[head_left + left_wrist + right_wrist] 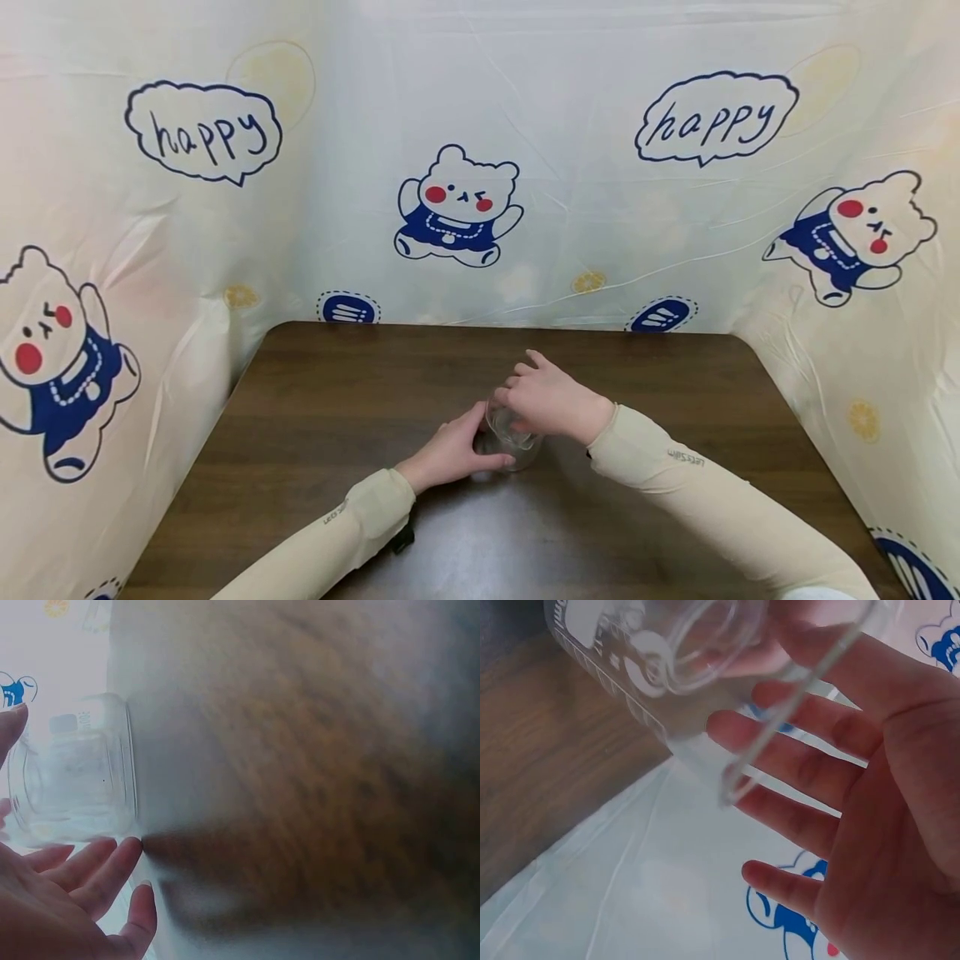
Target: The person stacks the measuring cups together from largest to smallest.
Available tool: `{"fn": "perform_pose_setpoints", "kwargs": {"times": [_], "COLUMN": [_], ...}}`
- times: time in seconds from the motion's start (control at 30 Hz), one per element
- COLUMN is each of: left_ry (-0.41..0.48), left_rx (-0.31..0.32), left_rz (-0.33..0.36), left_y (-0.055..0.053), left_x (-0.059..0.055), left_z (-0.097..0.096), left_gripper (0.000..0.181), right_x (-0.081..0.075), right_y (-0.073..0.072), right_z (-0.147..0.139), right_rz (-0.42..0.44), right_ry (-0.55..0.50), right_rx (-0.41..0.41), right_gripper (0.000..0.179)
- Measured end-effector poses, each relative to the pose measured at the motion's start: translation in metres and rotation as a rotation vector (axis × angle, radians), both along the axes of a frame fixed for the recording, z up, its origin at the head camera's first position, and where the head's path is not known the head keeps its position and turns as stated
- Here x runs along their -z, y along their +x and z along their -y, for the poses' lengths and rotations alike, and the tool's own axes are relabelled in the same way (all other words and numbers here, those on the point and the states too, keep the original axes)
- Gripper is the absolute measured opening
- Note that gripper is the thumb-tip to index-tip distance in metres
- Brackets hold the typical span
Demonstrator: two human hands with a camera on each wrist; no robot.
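Observation:
A clear glass beaker (525, 458) with white printed markings stands upright on the table. Inside it sits a smaller clear glass vessel (75, 780), low down near the beaker's base. My left hand (453, 450) holds the beaker from the left, thumb on the near side and fingers (97, 877) along the opposite wall. Over the mouth is my right hand (551, 400), its fingers (795, 765) spread and extended around the rim. The smaller vessel's round edge (671, 671) shows apart from those fingertips.
The dark wood table (337, 375) has rounded far corners. A pale printed curtain (570, 208) with bears and the word "happy" hangs behind it and at both sides. Light sleeves (690, 483) cover both forearms.

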State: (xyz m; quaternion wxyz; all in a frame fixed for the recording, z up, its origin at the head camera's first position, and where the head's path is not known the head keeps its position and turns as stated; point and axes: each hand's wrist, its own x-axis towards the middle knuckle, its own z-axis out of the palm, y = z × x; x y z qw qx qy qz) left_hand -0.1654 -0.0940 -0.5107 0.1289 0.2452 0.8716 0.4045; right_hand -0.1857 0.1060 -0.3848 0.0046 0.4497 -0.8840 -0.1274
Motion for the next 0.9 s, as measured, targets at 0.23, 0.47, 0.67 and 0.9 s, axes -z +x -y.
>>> {"fn": "perform_pose_setpoints", "kwargs": {"times": [0.23, 0.47, 0.67, 0.9], "left_ry": [0.007, -0.002, 0.006, 0.011], "left_rx": [-0.015, -0.025, -0.035, -0.044], "left_rz": [-0.003, -0.019, -0.015, -0.033], "left_y": [0.001, 0.001, 0.003, 0.003], "left_x": [-0.001, -0.001, 0.0, 0.001], "left_z": [-0.001, -0.002, -0.003, -0.003], "left_gripper": [0.077, 0.078, 0.08, 0.079], "right_x": [-0.011, -0.02, -0.022, -0.023], "right_y": [0.001, 0.002, 0.004, 0.007], "right_z": [-0.012, -0.025, -0.035, -0.05], "right_rz": [-0.035, -0.075, -0.089, -0.112], "right_ry": [-0.062, -0.159, -0.228, -0.292], "right_rx": [-0.017, -0.064, -0.065, -0.051], "right_gripper": [0.031, 0.022, 0.019, 0.016]}}
